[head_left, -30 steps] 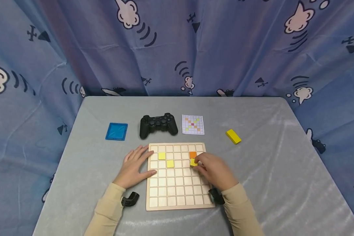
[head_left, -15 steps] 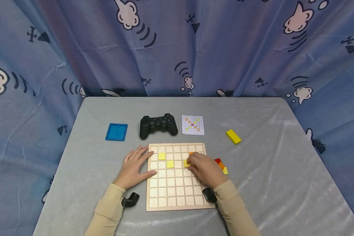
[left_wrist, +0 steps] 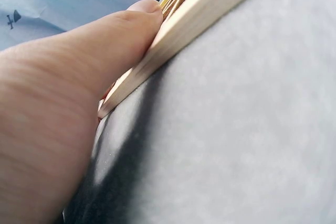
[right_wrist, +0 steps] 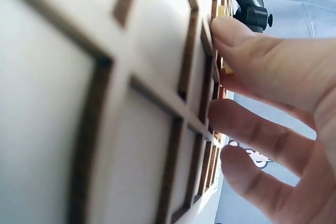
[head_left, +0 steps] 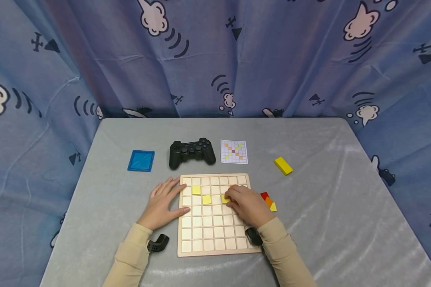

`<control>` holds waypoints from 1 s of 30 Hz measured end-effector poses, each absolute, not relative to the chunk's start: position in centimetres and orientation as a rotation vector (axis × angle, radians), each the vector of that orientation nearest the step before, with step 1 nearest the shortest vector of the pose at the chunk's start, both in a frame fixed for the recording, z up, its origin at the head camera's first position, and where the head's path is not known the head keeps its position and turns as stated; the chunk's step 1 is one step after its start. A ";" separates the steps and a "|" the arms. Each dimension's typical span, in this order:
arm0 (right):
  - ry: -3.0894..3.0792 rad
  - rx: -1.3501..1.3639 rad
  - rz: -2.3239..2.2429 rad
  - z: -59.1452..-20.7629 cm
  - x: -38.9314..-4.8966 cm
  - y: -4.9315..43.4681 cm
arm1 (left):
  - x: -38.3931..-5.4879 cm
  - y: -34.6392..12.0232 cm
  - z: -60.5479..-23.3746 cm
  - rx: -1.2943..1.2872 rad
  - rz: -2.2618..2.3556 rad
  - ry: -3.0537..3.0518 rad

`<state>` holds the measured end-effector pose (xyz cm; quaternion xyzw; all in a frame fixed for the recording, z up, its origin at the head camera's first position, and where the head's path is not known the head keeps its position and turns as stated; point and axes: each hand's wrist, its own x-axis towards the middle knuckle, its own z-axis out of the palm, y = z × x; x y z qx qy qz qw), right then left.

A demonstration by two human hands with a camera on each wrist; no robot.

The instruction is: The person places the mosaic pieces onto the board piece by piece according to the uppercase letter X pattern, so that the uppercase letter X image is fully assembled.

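Note:
A wooden grid board [head_left: 219, 254] lies flat on the grey table. My left hand [head_left: 160, 204] rests at its left edge, fingers spread; in the left wrist view the thumb [left_wrist: 139, 22] lies over the board's rim. My right hand [head_left: 249, 204] pinches a yellow square tile [head_left: 223, 199] between thumb and fingertips at a cell in the second row. Just above, an orange tile [head_left: 231, 186] is mostly hidden by that hand. Two more yellow tiles sit in cells at the upper left, one in the top rows [head_left: 196, 189] and one diagonally below it [head_left: 206, 199].
Right of the board lie a red piece [head_left: 264, 195], an orange piece [head_left: 268, 201] and a yellow piece [head_left: 273, 207]. Behind stand a blue square tray [head_left: 141, 160], a black game controller [head_left: 192, 152], a printed pattern card [head_left: 234, 152] and a yellow block [head_left: 283, 166].
My right hand has moved left along the second row with the yellow tile, by about one cell. The loose pieces right of the board have come into sight. My left hand stays put.

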<state>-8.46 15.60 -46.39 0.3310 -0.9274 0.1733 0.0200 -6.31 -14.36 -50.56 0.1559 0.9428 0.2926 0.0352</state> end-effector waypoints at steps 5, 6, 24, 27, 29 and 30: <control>-2.875 1.050 0.541 -46.4 -8.5 15.5 | -6.3 -14.4 -50.5 0.479 0.899 2.899; -2.871 1.059 0.541 -46.4 -8.5 15.5 | -6.3 -14.4 -50.5 0.479 0.899 2.898; -2.867 1.083 0.552 -46.1 -8.3 15.5 | -6.3 -14.3 -50.5 0.483 0.902 2.900; -2.875 1.052 0.586 -45.4 -8.1 16.2 | -6.3 -14.3 -50.5 0.481 0.902 2.899; -2.865 1.016 0.622 -44.8 -7.9 17.0 | -6.3 -14.3 -50.4 0.479 0.903 2.897; -2.857 0.988 0.627 -44.5 -7.9 17.5 | -6.3 -14.3 -50.4 0.477 0.904 2.896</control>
